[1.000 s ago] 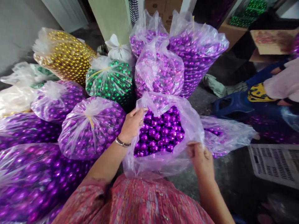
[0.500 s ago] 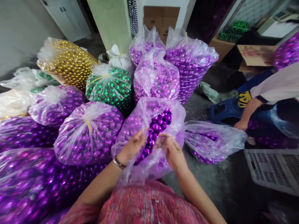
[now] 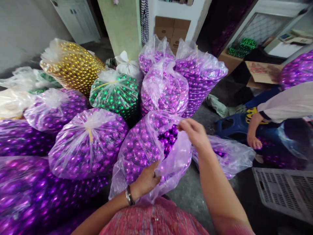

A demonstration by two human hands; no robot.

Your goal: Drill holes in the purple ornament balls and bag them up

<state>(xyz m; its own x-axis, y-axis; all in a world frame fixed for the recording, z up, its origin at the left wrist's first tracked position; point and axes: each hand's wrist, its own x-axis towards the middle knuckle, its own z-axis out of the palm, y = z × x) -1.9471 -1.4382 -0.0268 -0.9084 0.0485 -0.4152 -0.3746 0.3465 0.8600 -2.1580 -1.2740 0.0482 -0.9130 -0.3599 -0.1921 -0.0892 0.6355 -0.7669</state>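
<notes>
Directly in front of me stands a clear plastic bag (image 3: pixel 137 151) full of shiny purple balls (image 3: pixel 168 140), its mouth partly open. My left hand (image 3: pixel 148 178), with a bracelet at the wrist, is closed on the near edge of the bag's mouth. On the far right of the opening, my right hand (image 3: pixel 194 130) pinches the plastic rim between thumb and fingers. Some of the balls show bare through the gap between my hands; the rest are seen through the plastic.
Tied bags of purple balls (image 3: pixel 90 147), green balls (image 3: pixel 117 94) and gold balls (image 3: pixel 73 65) crowd the left and back. At right, a co-worker's hand (image 3: pixel 254 135) is near a blue stool (image 3: pixel 226 125). A white plastic crate (image 3: pixel 281 189) lies on the floor.
My right hand has moved up and away to the far right rim. My left hand has dropped lower, toward the near edge. The co-worker's hand has left the bag lying beside it.
</notes>
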